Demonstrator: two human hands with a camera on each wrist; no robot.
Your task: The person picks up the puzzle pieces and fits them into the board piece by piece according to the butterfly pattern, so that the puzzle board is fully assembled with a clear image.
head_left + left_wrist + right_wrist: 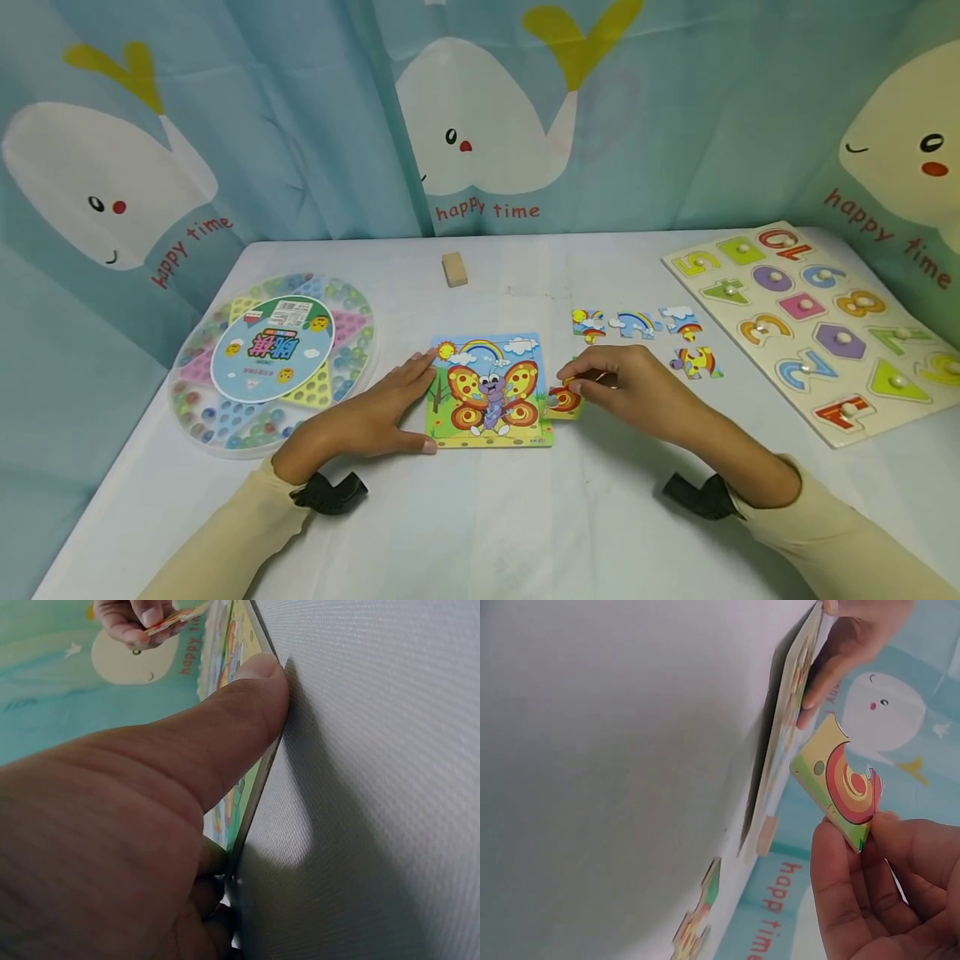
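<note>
A square butterfly puzzle board (491,392) lies in the middle of the table. My left hand (382,408) rests along its left side, fingers and thumb extended, with the thumb against the front edge. Between thumb and fingers my right hand (637,387) pinches a jigsaw piece (847,787) with a red and orange spiral on yellow and green. In the right wrist view this piece is held up off the table, tilted; the head view has it just right of the board. Part of the piece is hidden by the right fingers.
Several loose jigsaw pieces (636,325) lie beyond my right hand. A number-and-shape peg board (765,304) is at the right, a round marble game case (273,358) at the left. A small wooden block (454,270) sits behind the puzzle, before a whale-print curtain (322,125).
</note>
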